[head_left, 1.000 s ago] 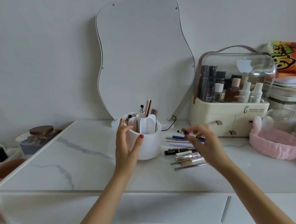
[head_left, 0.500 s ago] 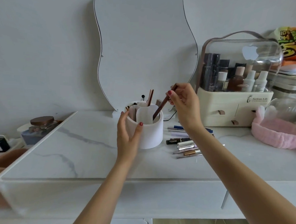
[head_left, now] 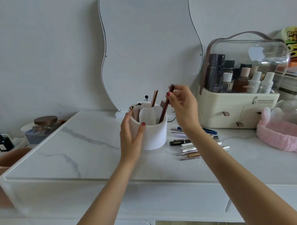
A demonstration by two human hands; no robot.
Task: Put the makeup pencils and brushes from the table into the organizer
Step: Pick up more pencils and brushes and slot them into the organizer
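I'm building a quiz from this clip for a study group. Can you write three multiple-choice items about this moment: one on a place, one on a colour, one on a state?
1. Where do the loose makeup pencils lie?
A. right of the organizer
B. left of it
C. on the mirror

2. What colour is the headband?
A. green
B. pink
C. black

3. What is the right hand doing?
A. resting flat
B. opening a drawer
C. holding a brown pencil

Answers: 1 A, they lie on the table right of the white organizer. 2 B, it is plainly pink. 3 C, fingers pinch the brown pencil, its lower end inside the organizer, which the left hand grips.
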